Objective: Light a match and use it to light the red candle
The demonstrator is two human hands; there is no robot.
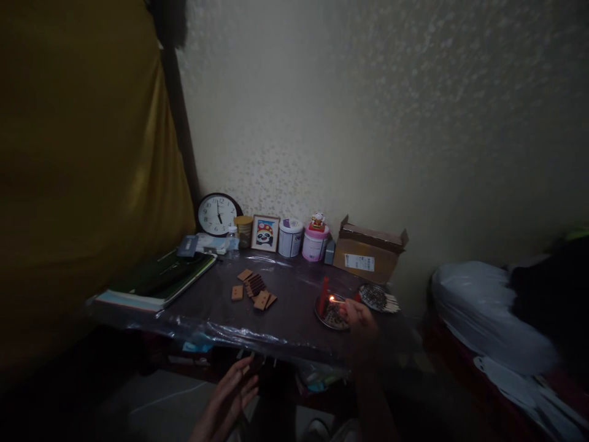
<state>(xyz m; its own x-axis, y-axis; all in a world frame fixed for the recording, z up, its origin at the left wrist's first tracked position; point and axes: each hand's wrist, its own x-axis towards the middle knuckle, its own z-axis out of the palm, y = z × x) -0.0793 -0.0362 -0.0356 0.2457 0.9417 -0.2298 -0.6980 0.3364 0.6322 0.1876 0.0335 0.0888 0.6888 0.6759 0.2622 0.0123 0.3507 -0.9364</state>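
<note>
My right hand [359, 316] reaches over the dark low table [294, 319] to a small round dish [332, 312] where a red candle [324, 287] stands beside a small flame [331, 299]. Its fingers look pinched on something thin at the flame, too dim to name. My left hand [232, 387] hovers below the table's front edge, fingers stretched out and apart, holding nothing. Several small brown wooden tiles [254, 288] lie at the table's middle.
Along the wall stand a clock [217, 213], a framed panda picture [265, 233], two tins [291, 237], a pink jar [315, 240] and a cardboard box [368, 252]. Books [161, 282] lie left, a patterned dish with sticks [376, 297] right. A yellow curtain [83, 184] hangs left; bedding [488, 313] lies right.
</note>
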